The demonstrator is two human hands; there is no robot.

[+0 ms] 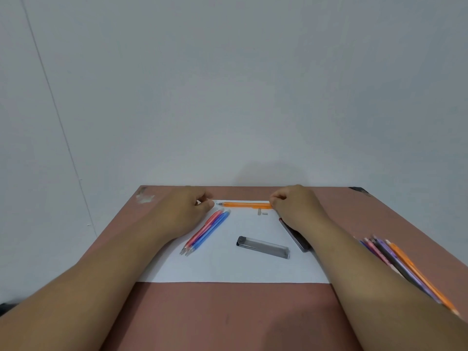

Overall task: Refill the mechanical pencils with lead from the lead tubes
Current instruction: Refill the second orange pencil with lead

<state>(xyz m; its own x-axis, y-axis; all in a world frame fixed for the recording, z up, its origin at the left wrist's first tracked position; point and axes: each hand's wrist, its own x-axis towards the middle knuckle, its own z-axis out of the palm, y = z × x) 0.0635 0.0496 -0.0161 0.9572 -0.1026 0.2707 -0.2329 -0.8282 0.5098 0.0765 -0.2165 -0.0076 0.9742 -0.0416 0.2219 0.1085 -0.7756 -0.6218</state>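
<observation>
An orange mechanical pencil (pixel 247 204) lies crosswise at the far edge of a white paper sheet (pixel 228 264), tip pointing left. My right hand (pixel 295 203) pinches its right end. My left hand (pixel 187 207) sits just left of the tip with curled fingers; it does not touch the pencil. Three pink and blue pencils (pixel 205 230) lie bundled beside my left hand. A grey lead tube (pixel 263 247) lies in the middle of the sheet. A dark lead tube (pixel 295 235) is partly hidden under my right wrist. Two tiny white pieces (pixel 262 212) lie below the orange pencil.
The brown table (pixel 228 315) ends at a pale wall just beyond my hands. Several more pencils (pixel 405 267), purple, pink, black and orange, lie along the right side, partly hidden by my right forearm.
</observation>
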